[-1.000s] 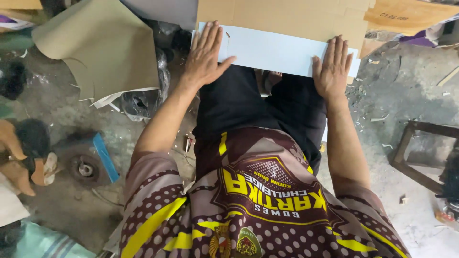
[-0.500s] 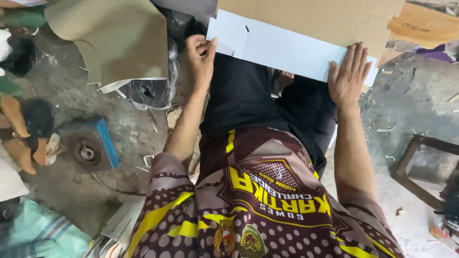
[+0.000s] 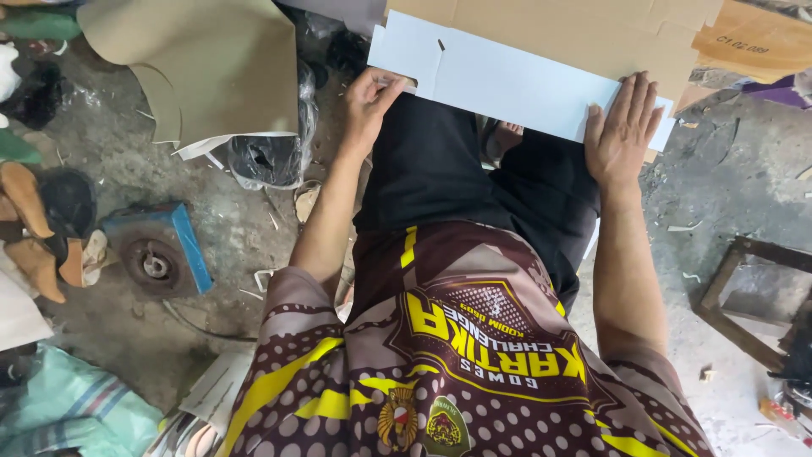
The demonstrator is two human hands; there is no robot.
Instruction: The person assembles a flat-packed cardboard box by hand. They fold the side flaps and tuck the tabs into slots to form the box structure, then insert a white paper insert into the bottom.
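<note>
Floor (image 3: 254, 228) of grey concrete, littered with scraps, lay under everything. Brown cardboard (image 3: 550, 38) stretched across the top, and over its near edge rested the white die-cut sheet (image 3: 507, 80), tilted down to the right above the person's dark-trousered lap. A tan folded sheet (image 3: 211, 76) lay to the left, well apart; a blue-framed disc tool (image 3: 156, 254) sat lower left, and a wooden stool frame (image 3: 744, 288) lower right. The right hand (image 3: 622, 135) lay flat, fingers spread, pressing the sheet's right end. The left hand (image 3: 372, 101) pinched the sheet's lower left edge, thumb and fingers closed on it. Judged risk: uneven pull from the pinch against the flat press could crease or skew the thin sheet, or slide it off the cardboard. Open room lay to the right, toward bare floor; the left side was crowded.
</note>
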